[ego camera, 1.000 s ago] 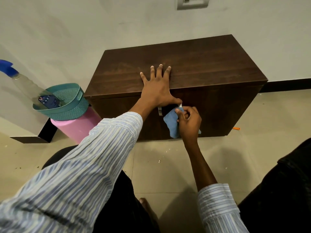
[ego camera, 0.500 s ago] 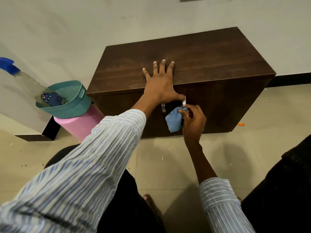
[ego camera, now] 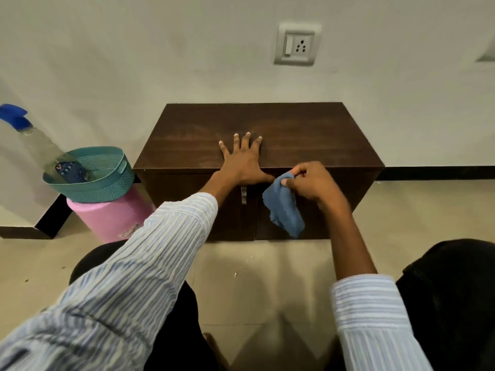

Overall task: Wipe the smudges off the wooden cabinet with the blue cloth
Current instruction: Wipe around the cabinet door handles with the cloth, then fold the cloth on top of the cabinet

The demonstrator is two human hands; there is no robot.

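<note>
A low dark wooden cabinet [ego camera: 308,135] stands against the wall, with two front doors and a metal handle [ego camera: 243,194] on the left one. My left hand [ego camera: 242,162] lies flat on its top near the front edge, fingers spread, thumb hooked over the edge. My right hand [ego camera: 312,180] pinches the blue cloth [ego camera: 284,210] by its upper corner in front of the right door, just below the top edge. The cloth hangs loose down the door face. Pale smudges show on the top around my left fingers.
A teal basket [ego camera: 107,183] sits on a pink bin [ego camera: 107,218] left of the cabinet, holding a spray bottle [ego camera: 37,140] with a blue nozzle. A wall socket [ego camera: 296,46] is above. A dark step edge [ego camera: 51,220] lies far left. My dark-trousered knees frame the tiled floor.
My right hand has risen from the door's handle area to the top front edge and shifted right, and the cloth now dangles open. The camera tilted up. My left hand stayed put.
</note>
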